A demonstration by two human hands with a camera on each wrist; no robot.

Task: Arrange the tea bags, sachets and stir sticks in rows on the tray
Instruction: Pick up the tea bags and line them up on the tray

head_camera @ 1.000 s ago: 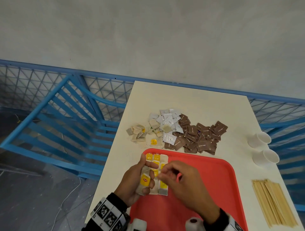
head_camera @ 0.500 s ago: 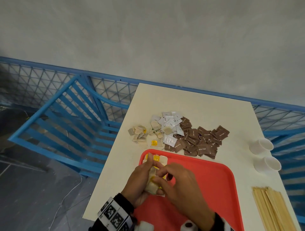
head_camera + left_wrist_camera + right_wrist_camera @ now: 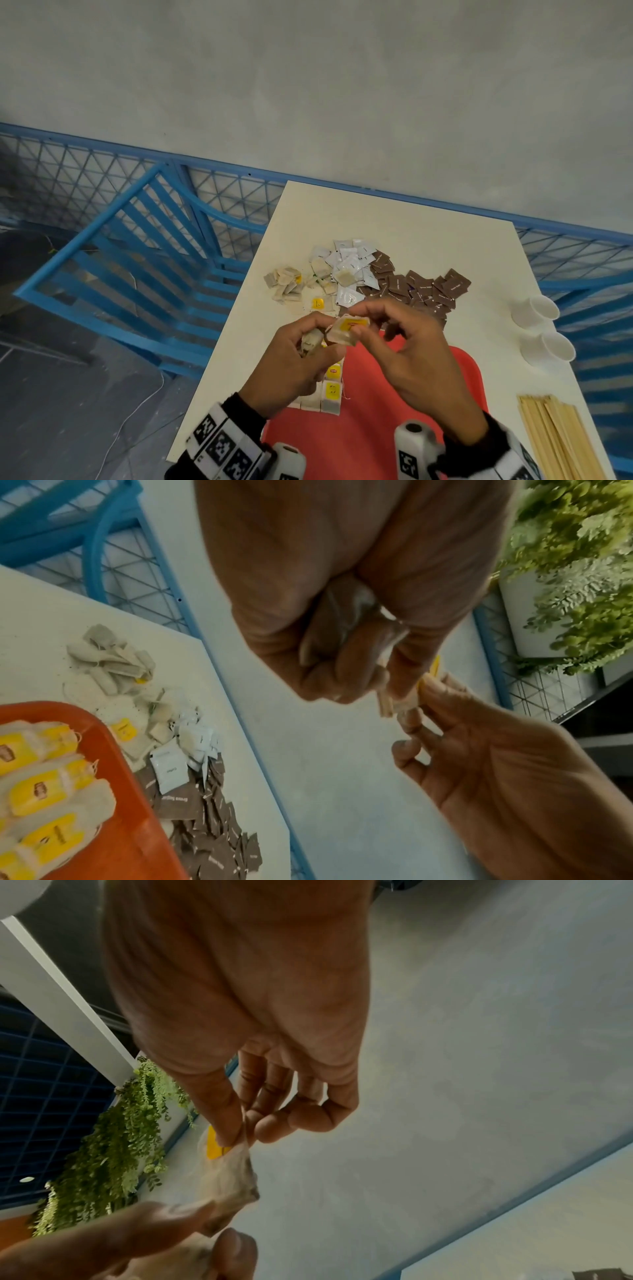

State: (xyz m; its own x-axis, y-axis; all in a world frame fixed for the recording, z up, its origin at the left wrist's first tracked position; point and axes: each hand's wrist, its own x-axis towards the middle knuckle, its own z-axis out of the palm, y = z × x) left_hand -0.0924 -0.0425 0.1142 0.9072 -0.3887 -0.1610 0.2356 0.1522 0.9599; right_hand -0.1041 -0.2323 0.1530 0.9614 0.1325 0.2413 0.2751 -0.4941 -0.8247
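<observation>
a tea bag [image 3: 346, 330] is pinched by right hand [image 3: 409, 356] at 12 o'clock of the tray [image 3: 376, 428], seemingly pulled from spares gripped by left hand [image 3: 291, 359].

Smooth red plastic tray [image 3: 394, 428], wooden sticks [image 3: 561, 442]

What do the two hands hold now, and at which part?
Right hand pinches one tea bag at its yellow tag end; left hand grips more tea bags.

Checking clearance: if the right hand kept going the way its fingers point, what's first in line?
Probably the left hand. The right hand pinches a tea bag that the left also holds, so they nearly touch. Depth is unclear.
</observation>
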